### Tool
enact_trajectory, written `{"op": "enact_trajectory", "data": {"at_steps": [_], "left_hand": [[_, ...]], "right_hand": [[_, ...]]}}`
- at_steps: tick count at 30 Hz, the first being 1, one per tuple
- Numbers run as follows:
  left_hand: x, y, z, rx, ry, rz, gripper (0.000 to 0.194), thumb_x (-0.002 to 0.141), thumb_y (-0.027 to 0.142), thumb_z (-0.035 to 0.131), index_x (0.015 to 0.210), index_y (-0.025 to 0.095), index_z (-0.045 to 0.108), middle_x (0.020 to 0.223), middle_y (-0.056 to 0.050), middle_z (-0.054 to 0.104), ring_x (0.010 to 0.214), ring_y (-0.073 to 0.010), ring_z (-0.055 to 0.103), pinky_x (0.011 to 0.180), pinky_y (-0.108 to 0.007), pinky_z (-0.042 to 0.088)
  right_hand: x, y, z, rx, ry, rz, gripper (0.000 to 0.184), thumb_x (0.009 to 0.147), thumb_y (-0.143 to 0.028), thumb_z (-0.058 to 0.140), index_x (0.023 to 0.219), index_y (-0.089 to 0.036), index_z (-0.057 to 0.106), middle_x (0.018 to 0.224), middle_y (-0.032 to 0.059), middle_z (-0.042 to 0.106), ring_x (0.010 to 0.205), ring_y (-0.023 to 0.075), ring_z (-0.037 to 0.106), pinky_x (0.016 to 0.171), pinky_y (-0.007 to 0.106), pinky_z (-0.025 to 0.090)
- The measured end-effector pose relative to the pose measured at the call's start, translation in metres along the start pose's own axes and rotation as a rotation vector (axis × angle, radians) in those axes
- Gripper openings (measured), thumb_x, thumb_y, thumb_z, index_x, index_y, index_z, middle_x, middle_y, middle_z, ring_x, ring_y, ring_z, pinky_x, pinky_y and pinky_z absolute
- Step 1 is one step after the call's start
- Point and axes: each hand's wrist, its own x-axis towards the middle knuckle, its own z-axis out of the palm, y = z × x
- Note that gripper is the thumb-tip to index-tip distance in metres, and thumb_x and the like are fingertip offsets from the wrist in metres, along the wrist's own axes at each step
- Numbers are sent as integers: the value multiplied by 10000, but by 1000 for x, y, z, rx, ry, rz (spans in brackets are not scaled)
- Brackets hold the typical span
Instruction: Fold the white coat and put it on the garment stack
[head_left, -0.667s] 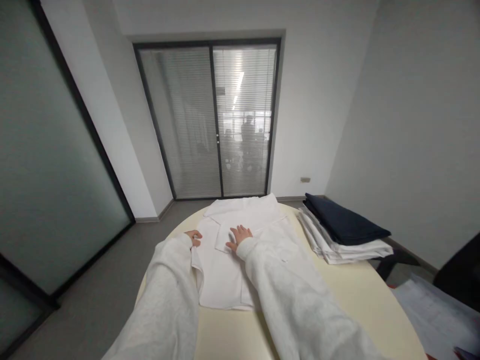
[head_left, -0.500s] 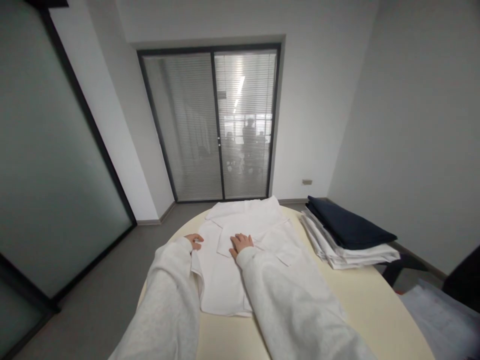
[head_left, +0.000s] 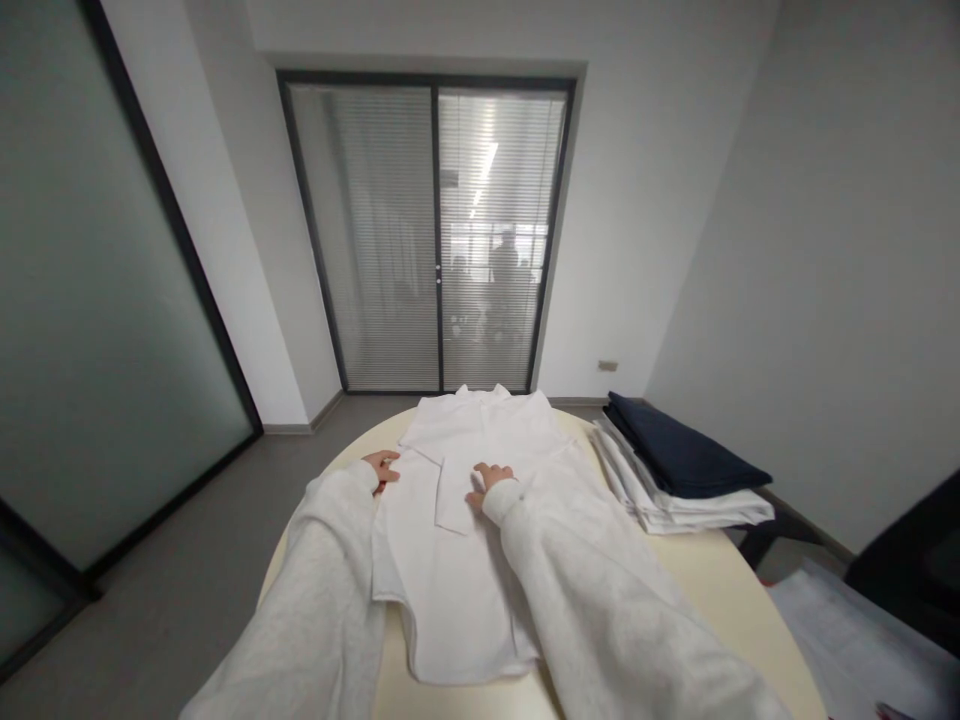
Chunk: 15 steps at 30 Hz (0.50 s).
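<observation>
A white collared shirt [head_left: 457,600] lies over the table with its collar at the far end and its hem toward me. One sleeve with a squared end [head_left: 452,505] is laid across the middle of the shirt. At the shirt's left edge, my left hand [head_left: 382,468] is closed around the fabric, its thumb mostly out of sight. My right hand [head_left: 495,480] rests on the middle of the shirt, fingers bent and pinching cloth beside the sleeve. My right forearm covers part of the shirt's right side.
The shirt lies on a round cream table [head_left: 712,600]. At its right edge sits a stack of folded white cloth [head_left: 705,512] topped by folded dark navy cloth [head_left: 682,450]. Beyond it are a black chair [head_left: 911,570] and a pale plastic-looking sheet [head_left: 862,630].
The shirt's hem has come closer to me and its collar now shows at the far end. My right hand's fingers have gone from spread flat to bent. The view has shifted slightly.
</observation>
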Motion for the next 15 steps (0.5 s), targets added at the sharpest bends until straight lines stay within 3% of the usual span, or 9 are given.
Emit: {"op": "enact_trajectory", "data": {"at_steps": [5,10,13,15], "left_hand": [[-1,3,-4,3,-50,-45,566,672,35,621,1206,71,439,443,123,281,374,-57,353,414,-183,317],[2,0,-3,-26,-56,-43,532,687,20,586,1197,76,443,443,118,289,378,-53,340,431,-193,322],[4,-2,-1,-55,-38,-13,501,726,40,534,1212,76,418,442,109,291,391,-62,332,432,-198,318],[4,-3,-1,-72,-18,2,503,725,55,529,1213,92,414,459,102,317,405,-68,352,435,-197,321]], "right_hand": [[10,-19,4,220,-73,-38,672,568,-262,700,1198,-215,471,1080,107,563,1015,264,508,840,380,392],[18,-42,1,423,-115,-124,589,687,-216,618,1241,-175,420,1009,62,620,887,163,591,793,278,451],[16,-61,4,605,-84,-352,540,791,-316,530,1293,-238,347,1202,26,531,1040,125,530,873,254,422],[7,-70,15,744,-40,-582,523,826,-375,472,1310,-239,330,1296,37,448,1147,151,451,942,307,379]]}}
